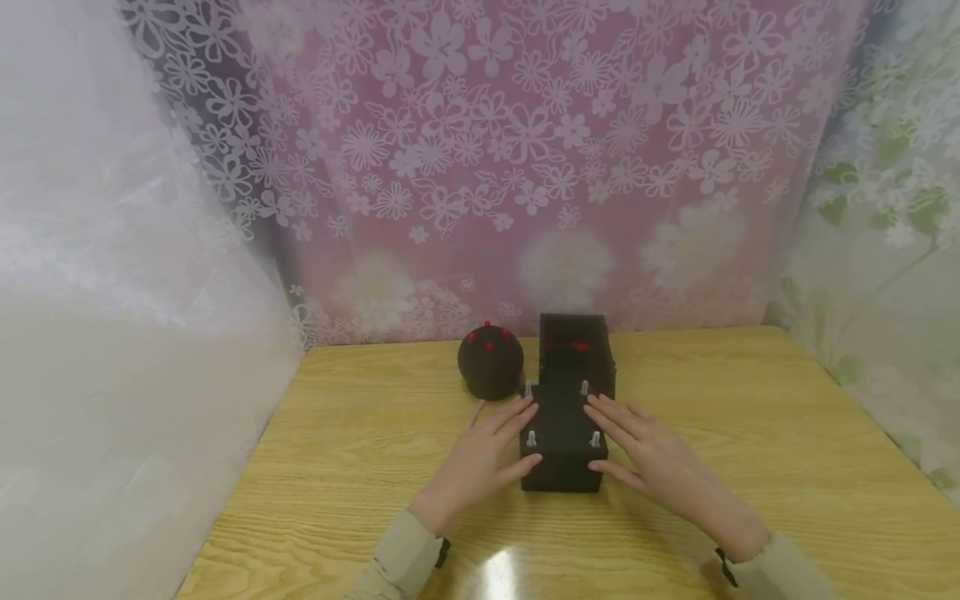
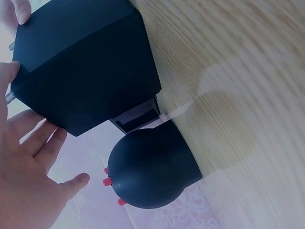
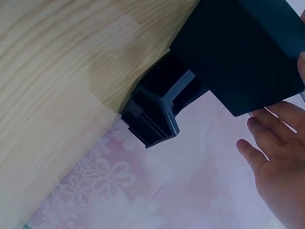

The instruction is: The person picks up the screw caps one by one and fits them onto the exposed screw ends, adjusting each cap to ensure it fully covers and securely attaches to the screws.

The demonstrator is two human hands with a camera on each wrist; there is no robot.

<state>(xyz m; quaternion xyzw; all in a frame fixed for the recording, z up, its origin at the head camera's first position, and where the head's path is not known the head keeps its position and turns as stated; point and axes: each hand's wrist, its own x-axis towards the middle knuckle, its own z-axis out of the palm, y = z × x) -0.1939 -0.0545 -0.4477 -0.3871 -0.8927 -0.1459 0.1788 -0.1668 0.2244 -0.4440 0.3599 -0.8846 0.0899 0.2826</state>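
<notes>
A black box (image 1: 560, 421) stands on the table, several silver screws (image 1: 596, 438) upright near its top corners. At its left side is my left hand (image 1: 480, 457), fingers fairly straight, fingertips resting along the top edge. My right hand (image 1: 663, 461) mirrors it on the right edge, fingers extended. Both thumbs lie toward the box's near edge. In the left wrist view the left hand (image 2: 28, 176) touches the box's (image 2: 90, 71) upper edge. The right wrist view has the right hand's (image 3: 281, 162) fingertips against the box (image 3: 243, 52), the little finger apart.
Behind the left hand stands a rounded black holder (image 1: 491, 367) with several red pegs (image 1: 490, 347) on top. Directly behind the box is an open black container (image 1: 611, 385) with red pieces (image 1: 580, 346) inside. A floral curtain (image 1: 525, 167) borders the wooden table (image 1: 360, 425) at the back.
</notes>
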